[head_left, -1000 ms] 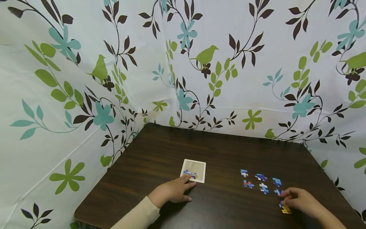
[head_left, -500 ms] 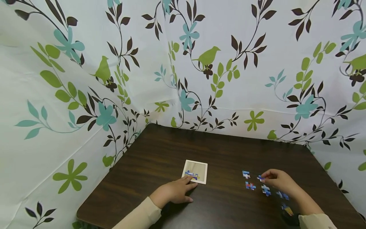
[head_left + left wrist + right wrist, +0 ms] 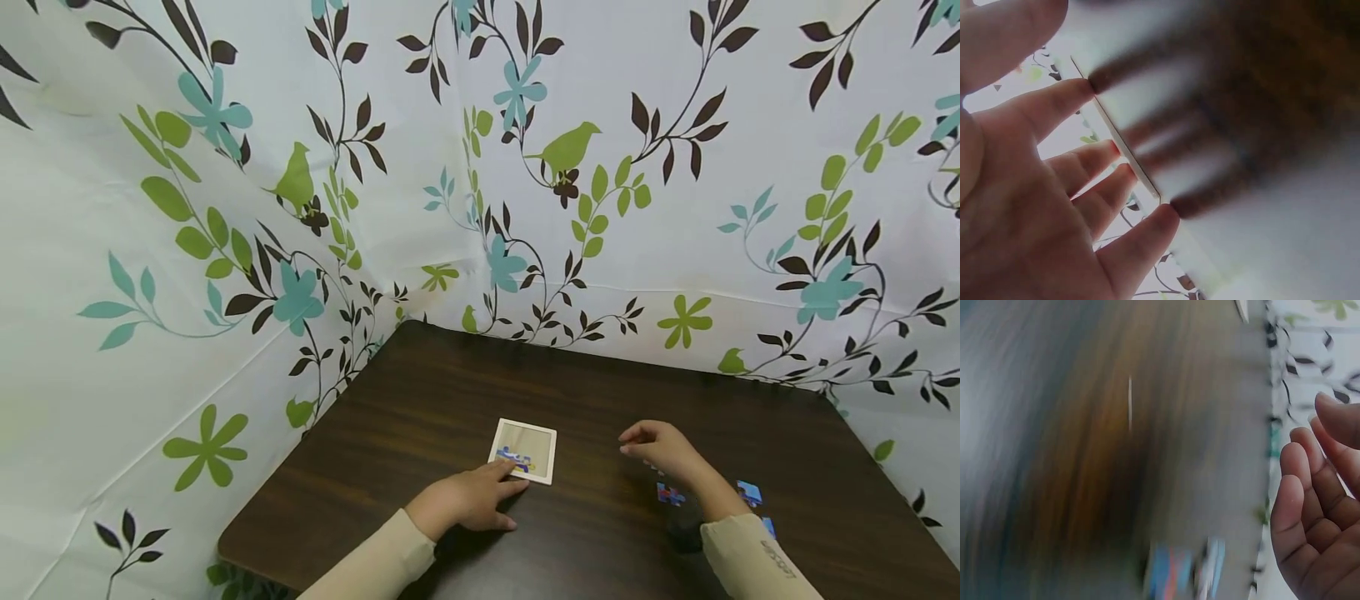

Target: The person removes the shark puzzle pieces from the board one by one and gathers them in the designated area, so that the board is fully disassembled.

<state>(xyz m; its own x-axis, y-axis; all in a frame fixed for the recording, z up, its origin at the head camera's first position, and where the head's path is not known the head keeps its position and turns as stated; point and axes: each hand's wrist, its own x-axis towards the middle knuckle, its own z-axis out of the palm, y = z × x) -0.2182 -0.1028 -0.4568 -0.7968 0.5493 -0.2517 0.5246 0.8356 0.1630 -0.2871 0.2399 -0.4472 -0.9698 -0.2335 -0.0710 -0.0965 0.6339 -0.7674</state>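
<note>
My left hand (image 3: 468,497) lies with its fingers spread at the near edge of a small square puzzle tray (image 3: 551,459). In the left wrist view its straight fingertips (image 3: 1166,215) reach that tray's pale rim (image 3: 1119,142). Joined jigsaw pieces (image 3: 520,457) lie along the tray's near side, partly behind the fingers. My right hand (image 3: 667,450) hovers above the table, left of the loose pieces, with fingers bent and thumb near the index finger. No piece shows between them, and I cannot tell whether one is hidden there. A red-and-blue jigsaw piece (image 3: 670,493) lies just below this hand.
Farther right on the dark wood table (image 3: 600,533) lie a blue jigsaw piece (image 3: 748,492) and another piece (image 3: 768,527), half behind the right sleeve (image 3: 753,554). The right forearm covers other pieces. A patterned curtain (image 3: 600,250) hangs along the table's back and left edges.
My right hand has moved left and away from me, from the nearest right-hand pieces past the upper middle one. The left hand stays at the tray. The head view has shifted slightly.
</note>
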